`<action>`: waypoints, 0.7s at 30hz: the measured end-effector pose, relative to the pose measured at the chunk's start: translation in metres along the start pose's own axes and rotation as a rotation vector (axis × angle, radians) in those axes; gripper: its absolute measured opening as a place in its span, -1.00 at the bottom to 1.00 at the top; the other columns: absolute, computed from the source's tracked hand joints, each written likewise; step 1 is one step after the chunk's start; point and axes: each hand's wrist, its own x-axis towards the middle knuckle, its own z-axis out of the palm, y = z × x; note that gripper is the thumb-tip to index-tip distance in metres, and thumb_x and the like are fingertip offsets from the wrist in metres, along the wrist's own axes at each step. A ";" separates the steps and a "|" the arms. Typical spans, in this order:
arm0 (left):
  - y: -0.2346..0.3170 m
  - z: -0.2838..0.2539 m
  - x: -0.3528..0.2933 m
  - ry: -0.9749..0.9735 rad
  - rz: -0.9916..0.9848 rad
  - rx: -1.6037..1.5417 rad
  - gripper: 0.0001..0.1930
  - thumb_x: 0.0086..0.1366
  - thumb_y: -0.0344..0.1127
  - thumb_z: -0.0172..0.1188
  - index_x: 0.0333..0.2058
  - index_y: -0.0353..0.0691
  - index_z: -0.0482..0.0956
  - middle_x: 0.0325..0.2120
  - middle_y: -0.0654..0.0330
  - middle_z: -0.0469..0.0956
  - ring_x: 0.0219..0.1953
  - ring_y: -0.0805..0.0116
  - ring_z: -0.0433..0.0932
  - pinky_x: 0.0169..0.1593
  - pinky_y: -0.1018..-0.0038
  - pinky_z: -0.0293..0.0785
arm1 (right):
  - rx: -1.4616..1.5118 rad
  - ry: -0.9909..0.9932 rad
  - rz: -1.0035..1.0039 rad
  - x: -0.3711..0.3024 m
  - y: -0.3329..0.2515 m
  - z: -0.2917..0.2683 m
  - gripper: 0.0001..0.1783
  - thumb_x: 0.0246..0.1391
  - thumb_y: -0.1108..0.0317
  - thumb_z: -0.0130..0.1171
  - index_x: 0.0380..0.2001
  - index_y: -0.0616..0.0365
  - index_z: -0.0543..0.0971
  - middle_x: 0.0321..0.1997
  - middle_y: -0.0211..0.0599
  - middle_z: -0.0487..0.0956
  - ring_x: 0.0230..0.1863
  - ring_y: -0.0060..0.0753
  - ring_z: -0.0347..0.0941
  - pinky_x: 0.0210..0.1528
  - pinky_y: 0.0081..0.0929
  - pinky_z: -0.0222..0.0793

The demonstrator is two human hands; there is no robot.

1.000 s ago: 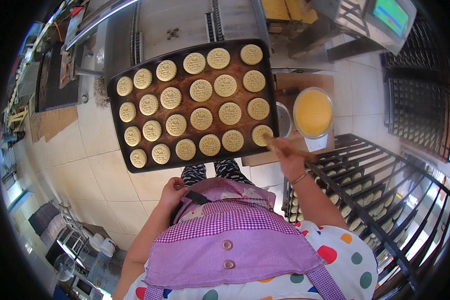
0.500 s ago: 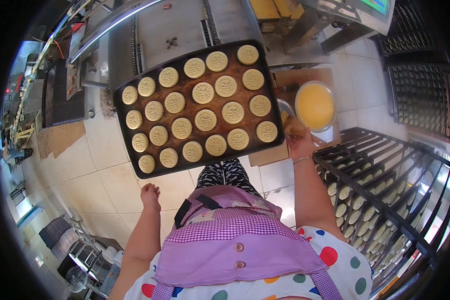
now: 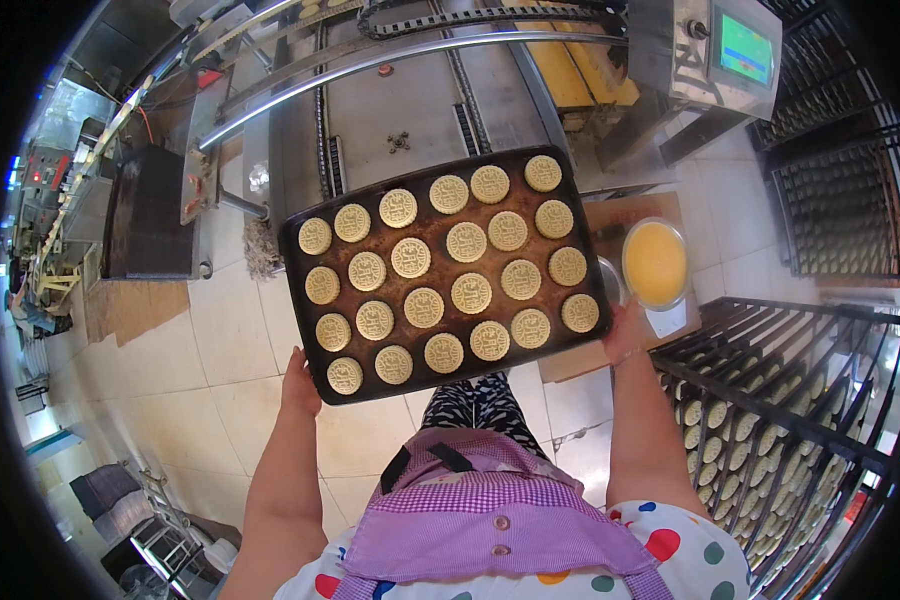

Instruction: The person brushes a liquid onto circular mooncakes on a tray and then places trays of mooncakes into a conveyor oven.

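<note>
A dark baking tray (image 3: 440, 361) lies tilted across the middle, its near edge in front of my legs. Rows of round, pale yellow pastries (image 3: 471, 293) with stamped tops and scalloped rims sit on it. My left hand (image 3: 301, 384) is at the near left corner, fingers closed against the tray's edge and partly hidden. At the opposite end, my right hand (image 3: 626, 332) grips the tray's right edge near its corner, with most fingers out of sight. Just beyond that hand stands a clear bowl of orange-yellow liquid (image 3: 656, 264).
Ahead is a metal machine with chain rails (image 3: 390, 100), crossed by a steel bar (image 3: 370, 70). A control box with a lit screen (image 3: 746, 48) stands at far right. Near right, a black rack (image 3: 770, 395) holds trays of pastries. Cardboard (image 3: 582, 376) lies under the bowl.
My left hand has risen from below the tray to its near left corner. My right hand has shifted from beside the bowl onto the tray's right edge. The whole view has shifted.
</note>
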 end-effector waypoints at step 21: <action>-0.203 -0.073 -0.151 -0.417 0.198 0.203 -0.50 0.19 -0.37 -0.14 0.16 -0.20 0.23 0.08 0.13 0.36 0.12 0.12 0.33 0.21 0.19 0.24 | 0.053 0.739 -0.367 -0.200 0.260 -0.317 -0.15 0.06 -0.33 -0.11 -0.22 0.46 0.50 -0.25 -0.08 0.51 -0.26 -0.27 0.41 -0.13 -0.39 0.34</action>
